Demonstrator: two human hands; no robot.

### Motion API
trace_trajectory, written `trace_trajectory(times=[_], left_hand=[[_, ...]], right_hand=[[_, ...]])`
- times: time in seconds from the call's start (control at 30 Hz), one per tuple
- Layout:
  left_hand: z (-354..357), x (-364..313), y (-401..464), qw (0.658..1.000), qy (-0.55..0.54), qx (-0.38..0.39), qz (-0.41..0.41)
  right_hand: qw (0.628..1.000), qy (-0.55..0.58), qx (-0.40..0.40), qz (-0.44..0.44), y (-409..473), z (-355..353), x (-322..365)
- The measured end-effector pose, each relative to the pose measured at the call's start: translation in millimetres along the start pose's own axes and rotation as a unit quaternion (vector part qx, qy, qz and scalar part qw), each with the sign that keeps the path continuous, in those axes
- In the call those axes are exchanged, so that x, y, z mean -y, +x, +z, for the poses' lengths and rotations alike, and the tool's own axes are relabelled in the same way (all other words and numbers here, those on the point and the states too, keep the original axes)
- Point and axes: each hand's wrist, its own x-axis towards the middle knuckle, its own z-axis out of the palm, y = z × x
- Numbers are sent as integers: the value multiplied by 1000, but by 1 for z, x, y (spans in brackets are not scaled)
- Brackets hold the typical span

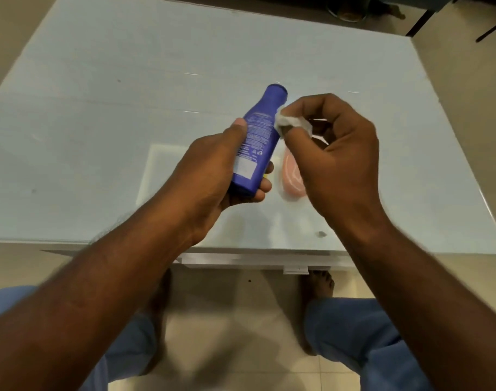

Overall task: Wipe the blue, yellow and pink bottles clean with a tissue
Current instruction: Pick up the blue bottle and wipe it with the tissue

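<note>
My left hand (212, 167) grips the lower half of the blue bottle (258, 136) and holds it tilted above the table, cap end pointing away. A small wad of white tissue (289, 122) is pinched in the fingers of my right hand (340, 153) and touches the bottle's right side near its neck. The pink bottle (293, 176) lies on the glass table (100, 122) under my right hand, partly hidden by it. A sliver of yellow (266, 175) shows between the blue bottle and my left fingers; I cannot tell what it is.
The pale glass tabletop reaches to a near edge (128, 244) just above my knees and bare feet. Dark furniture legs (419, 21) stand on the tiled floor at the far right. A round dark object (345, 9) sits beyond the table's far edge.
</note>
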Motion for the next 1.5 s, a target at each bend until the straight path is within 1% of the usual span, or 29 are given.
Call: trace_trajectory(times=[0.03,0.13,0.2,0.23,0.3,0.37,0.4,0.47,0.53,0.57,0.63,0.7,0.77,0.8,0.87,0.93,0.97,1.03,1.1,1.17,1.23,1.33,1.37,1.4,1.5], left_hand=[[0,0,0,1000,-3,-4,2],[-2,0,3,999,-18,-43,21],[-4,-1,4,998,-16,-51,26],[-4,-2,3,999,-15,-38,22],[-3,-2,2,1000,-1,-9,7],[-2,0,0,1000,14,3,-5],[-1,0,0,1000,15,3,-4],[-1,-1,1,1000,4,-9,11],[-3,-2,3,999,-7,-37,26],[-5,-2,4,998,-5,-45,31],[-6,-1,4,999,3,-28,30],[-4,0,3,1000,11,-3,20],[-2,2,2,1000,19,2,20],[-2,2,2,1000,17,-4,26],[-3,1,4,998,16,-34,48],[-7,0,7,995,40,-70,66],[-9,1,8,993,52,-73,73],[-9,2,7,993,74,-47,84],[-6,4,4,992,93,-13,83],[-4,6,3,992,98,3,84],[-3,6,4,990,94,-1,101],[-4,3,4,988,96,-27,120],[-5,3,4,987,101,-26,124],[-6,3,4,987,104,-20,124],[-5,7,4,985,118,20,122]], right_hand=[[1000,1,7,-5,-2,1,1],[997,10,67,-36,-16,9,10],[995,3,82,-51,-17,11,11],[997,3,71,-43,-14,10,9],[1000,6,24,-6,-4,4,4],[1000,6,-10,16,3,0,0],[1000,5,-9,14,2,-1,0],[1000,11,26,-10,-6,2,4],[997,6,65,-40,-16,8,10],[996,0,71,-48,-17,10,11],[998,0,50,-34,-13,10,8],[1000,4,6,-4,-4,5,2],[1000,2,-12,2,-1,3,0],[1000,4,-5,-5,-4,5,2],[999,6,37,-35,-14,10,8],[995,-9,75,-69,-20,15,12],[994,-13,76,-74,-20,16,12],[998,-1,43,-45,-11,12,7],[1000,7,-7,-6,-1,6,2],[999,5,-40,2,2,2,-1],[999,1,-30,-27,-4,4,2],[995,-31,27,-87,-16,12,8],[995,-34,31,-89,-15,12,7],[997,-28,22,-75,-12,11,5],[999,-11,-46,-17,2,1,-2]])
